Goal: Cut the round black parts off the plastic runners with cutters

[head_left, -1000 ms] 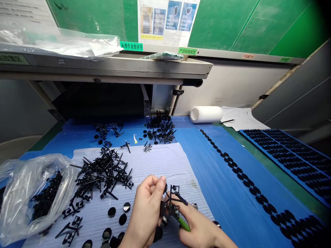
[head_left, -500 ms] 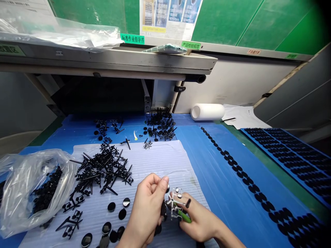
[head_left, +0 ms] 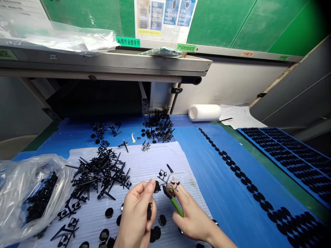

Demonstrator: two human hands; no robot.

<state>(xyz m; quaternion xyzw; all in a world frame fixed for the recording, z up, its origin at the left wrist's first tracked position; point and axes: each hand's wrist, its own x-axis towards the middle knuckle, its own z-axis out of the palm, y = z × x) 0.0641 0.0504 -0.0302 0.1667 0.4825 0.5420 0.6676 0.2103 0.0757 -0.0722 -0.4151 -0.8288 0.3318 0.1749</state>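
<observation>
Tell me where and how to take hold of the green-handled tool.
Probably best by its green handle, coming from the near right, as the right hand does. The handle slants down toward that side, while the dark head points away, toward the black disc in the left hand; keeping clear of that head seems safest.

Your left grip is a bare hand, its fingers and thumb uncovered all the way down to the wrist at the lower edge of the view. Your right grip is a bare hand too, and the short stretch of right forearm behind it is just as uncovered, while your fingernails are too small to make out
</observation>
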